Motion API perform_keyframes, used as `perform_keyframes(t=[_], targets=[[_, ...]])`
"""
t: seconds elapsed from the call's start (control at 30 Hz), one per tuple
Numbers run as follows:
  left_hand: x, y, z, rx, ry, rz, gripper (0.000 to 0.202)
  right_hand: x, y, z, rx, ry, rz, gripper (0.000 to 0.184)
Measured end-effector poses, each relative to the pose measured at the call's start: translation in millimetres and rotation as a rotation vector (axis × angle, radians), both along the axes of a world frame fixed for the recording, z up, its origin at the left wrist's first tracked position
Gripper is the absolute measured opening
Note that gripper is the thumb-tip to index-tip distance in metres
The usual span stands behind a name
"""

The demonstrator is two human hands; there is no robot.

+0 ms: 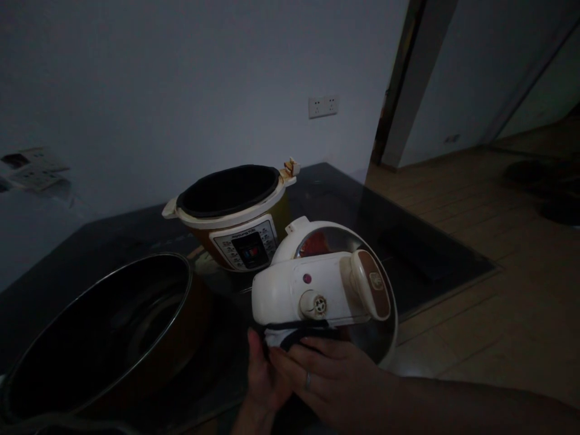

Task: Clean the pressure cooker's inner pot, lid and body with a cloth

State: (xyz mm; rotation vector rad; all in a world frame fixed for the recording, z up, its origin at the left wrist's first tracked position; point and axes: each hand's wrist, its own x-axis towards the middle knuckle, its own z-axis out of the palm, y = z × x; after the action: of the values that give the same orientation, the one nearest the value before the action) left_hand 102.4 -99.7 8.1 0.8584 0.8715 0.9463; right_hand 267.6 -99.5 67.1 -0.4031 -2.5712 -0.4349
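Observation:
A white pressure cooker lid (276,296) is tilted up in front of me, its handle with a brown end and its steam valve facing me. At its near edge my left hand (265,383) grips it, thumb upright; the other fingers are mostly hidden. My right hand (328,371), with a ring on one finger, presses a dark and white cloth (294,335) against the lid below the valve. Behind the lid stands the electric pressure cooker (203,232), uncovered, with a dark interior and a front control panel.
A large dark pot (181,338) stands at the left on the dark glossy tabletop (317,187). The wall behind carries a double socket (323,106) and another socket panel (36,169) at the left. Wooden flooring (512,302) and a doorway lie to the right.

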Motion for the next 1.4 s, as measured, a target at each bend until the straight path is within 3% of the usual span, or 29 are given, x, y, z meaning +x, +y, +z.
perform_keyframes(t=[0.17, 0.27, 0.33, 0.47, 0.67, 0.8, 1.0, 1.13, 1.4], targets=[[4, 0, 0.1, 0.077, -0.69, -0.07, 0.045, 10, -2, -15.3, -0.001, -0.002, 0.019, 0.031], [6, 1, 2.3, 0.061, -0.8, -0.087, 0.029, 18, -5, -24.1, -0.019, -0.024, 0.028, 0.033], [7, 2, 0.8, 0.018, -0.772, -0.052, 0.023, 24, -6, -27.2, -0.041, -0.043, 0.04, 0.034], [8, 1, -4.0, -0.04, -0.647, 0.133, 0.013, 40, -8, -27.0, -0.028, -0.075, 0.065, 0.037], [12, 4, -4.3, -0.052, -0.527, 0.219, 0.048, 52, -8, -25.4, 0.022, -0.039, 0.049, 0.033], [9, 5, -6.1, -0.124, -0.438, 0.313, 0.048, 39, -8, -28.3, 0.043, 0.033, 0.001, 0.032], [3, 4, 0.6, -0.164, -0.45, 0.332, 0.023, 9, -7, -20.5, -0.064, 0.079, -0.07, 0.028], [-3, 3, -2.6, -0.115, -0.443, 0.3, 0.021, 0, -13, -19.3, -0.066, 0.081, -0.113, 0.031], [-10, -2, -28.2, -0.073, -0.378, 0.295, 0.042, 21, -33, -53.4, -0.05, 0.157, -0.16, 0.029]])
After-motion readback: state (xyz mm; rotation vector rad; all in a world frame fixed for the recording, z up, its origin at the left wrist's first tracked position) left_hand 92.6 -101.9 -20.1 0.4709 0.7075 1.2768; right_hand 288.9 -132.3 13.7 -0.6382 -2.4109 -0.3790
